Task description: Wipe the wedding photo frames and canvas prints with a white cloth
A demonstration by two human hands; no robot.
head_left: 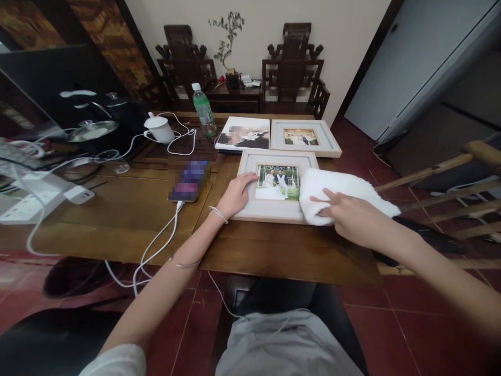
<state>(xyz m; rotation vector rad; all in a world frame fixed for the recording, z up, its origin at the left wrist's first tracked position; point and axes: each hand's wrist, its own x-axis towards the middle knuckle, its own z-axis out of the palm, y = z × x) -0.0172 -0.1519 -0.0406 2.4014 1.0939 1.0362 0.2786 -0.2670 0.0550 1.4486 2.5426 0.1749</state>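
Observation:
A pale wooden photo frame (270, 159) with a couple's picture lies flat near the front edge of the wooden table (129, 209). My left hand (236, 194) rests on the frame's left border, fingers spread and flat. My right hand (344, 214) presses flat, fingers stretched out, on a folded white towel (340, 190) that covers the frame's right side. Behind it lie a second framed photo (305, 137) and an unframed photo print (243, 134).
A phone (190, 180) with a white charging cable lies left of the frame. Farther back stand a green water bottle (203, 109) and a white lidded cup (159, 128). A power strip (31, 201), cables and a pot crowd the left. Carved chairs stand behind.

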